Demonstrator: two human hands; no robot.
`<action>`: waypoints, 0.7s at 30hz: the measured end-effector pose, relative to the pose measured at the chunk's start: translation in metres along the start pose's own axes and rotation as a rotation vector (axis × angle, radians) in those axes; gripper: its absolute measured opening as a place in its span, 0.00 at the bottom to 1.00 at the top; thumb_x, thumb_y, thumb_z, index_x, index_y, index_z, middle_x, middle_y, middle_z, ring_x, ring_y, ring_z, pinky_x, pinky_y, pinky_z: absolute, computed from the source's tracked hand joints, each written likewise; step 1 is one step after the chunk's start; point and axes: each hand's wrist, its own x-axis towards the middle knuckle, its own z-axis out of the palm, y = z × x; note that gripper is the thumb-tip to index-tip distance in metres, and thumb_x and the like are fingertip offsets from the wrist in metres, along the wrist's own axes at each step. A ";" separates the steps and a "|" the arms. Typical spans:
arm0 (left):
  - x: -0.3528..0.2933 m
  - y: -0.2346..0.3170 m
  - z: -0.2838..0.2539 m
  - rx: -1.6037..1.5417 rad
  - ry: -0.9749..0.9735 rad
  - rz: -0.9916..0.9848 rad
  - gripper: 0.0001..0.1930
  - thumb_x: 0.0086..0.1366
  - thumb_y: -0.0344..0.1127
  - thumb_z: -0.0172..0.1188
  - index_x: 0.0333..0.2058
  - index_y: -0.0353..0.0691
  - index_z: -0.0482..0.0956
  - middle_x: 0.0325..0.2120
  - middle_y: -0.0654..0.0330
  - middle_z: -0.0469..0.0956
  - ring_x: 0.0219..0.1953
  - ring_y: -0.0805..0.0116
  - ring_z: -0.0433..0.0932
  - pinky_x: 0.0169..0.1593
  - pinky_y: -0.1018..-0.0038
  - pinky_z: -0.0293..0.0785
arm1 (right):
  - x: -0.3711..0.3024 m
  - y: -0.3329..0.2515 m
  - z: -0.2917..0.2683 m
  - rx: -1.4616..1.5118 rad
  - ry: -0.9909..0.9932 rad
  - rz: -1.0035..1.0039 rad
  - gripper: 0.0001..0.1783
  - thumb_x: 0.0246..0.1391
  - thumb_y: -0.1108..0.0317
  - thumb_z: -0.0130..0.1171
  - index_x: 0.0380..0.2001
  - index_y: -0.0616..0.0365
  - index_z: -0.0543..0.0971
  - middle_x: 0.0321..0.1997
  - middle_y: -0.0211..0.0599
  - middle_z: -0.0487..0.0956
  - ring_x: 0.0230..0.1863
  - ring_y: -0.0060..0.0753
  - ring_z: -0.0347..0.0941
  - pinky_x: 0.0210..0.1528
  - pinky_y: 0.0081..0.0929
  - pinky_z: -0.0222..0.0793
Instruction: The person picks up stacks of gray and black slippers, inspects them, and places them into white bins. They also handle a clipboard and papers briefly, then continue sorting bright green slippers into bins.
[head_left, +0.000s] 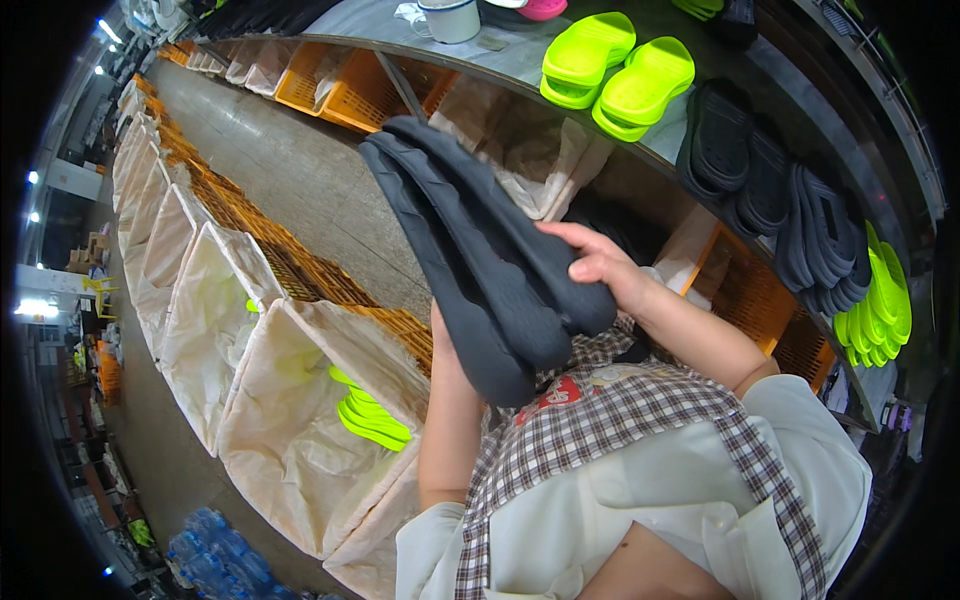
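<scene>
A stack of several dark grey foam clogs (470,260) is held up in front of my chest, tilted, with heels toward me. My right hand (605,262) grips the stack's right side, thumb and fingers closed on the rim. On the left side my left hand (438,328) supports the stack from beneath; most of it is hidden behind the clogs. Close by on the workbench (500,45) stand bright green clogs (645,85), next to dark clogs (715,135) and a further stack of dark clogs (822,235).
Orange crates (315,80) with pale liners sit under the bench. To my left runs a row of cream cloth-lined bins (290,460), one holding green clogs (370,415). A white mug (450,20) stands on the bench. Plastic bottles (215,555) lie at lower left.
</scene>
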 end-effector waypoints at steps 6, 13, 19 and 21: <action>0.004 0.000 -0.007 0.267 -0.138 0.089 0.22 0.67 0.42 0.45 0.53 0.31 0.65 0.47 0.50 0.72 0.47 0.59 0.74 0.50 0.64 0.74 | -0.004 0.010 -0.002 -0.144 0.017 -0.019 0.39 0.43 0.64 0.55 0.60 0.65 0.60 0.57 0.46 0.67 0.57 0.32 0.64 0.60 0.28 0.58; 0.013 0.002 -0.008 0.289 -0.134 0.035 0.24 0.65 0.43 0.49 0.53 0.30 0.67 0.48 0.51 0.72 0.49 0.59 0.73 0.53 0.65 0.71 | -0.008 0.018 -0.017 -0.224 -0.074 -0.149 0.39 0.43 0.61 0.58 0.60 0.64 0.61 0.62 0.42 0.62 0.62 0.34 0.58 0.64 0.31 0.50; 0.021 0.003 0.008 0.347 -0.116 -0.065 0.25 0.62 0.41 0.53 0.55 0.33 0.64 0.49 0.51 0.71 0.50 0.57 0.71 0.55 0.63 0.68 | -0.016 0.023 -0.019 -0.047 -0.048 -0.082 0.37 0.44 0.70 0.55 0.60 0.62 0.58 0.62 0.38 0.61 0.63 0.30 0.55 0.64 0.28 0.48; 0.028 0.000 0.016 0.321 -0.103 -0.082 0.27 0.63 0.36 0.53 0.59 0.36 0.57 0.51 0.50 0.68 0.50 0.58 0.71 0.53 0.65 0.70 | -0.019 0.013 -0.019 -0.266 -0.007 -0.101 0.39 0.47 0.70 0.54 0.62 0.63 0.53 0.64 0.41 0.56 0.66 0.32 0.49 0.66 0.28 0.44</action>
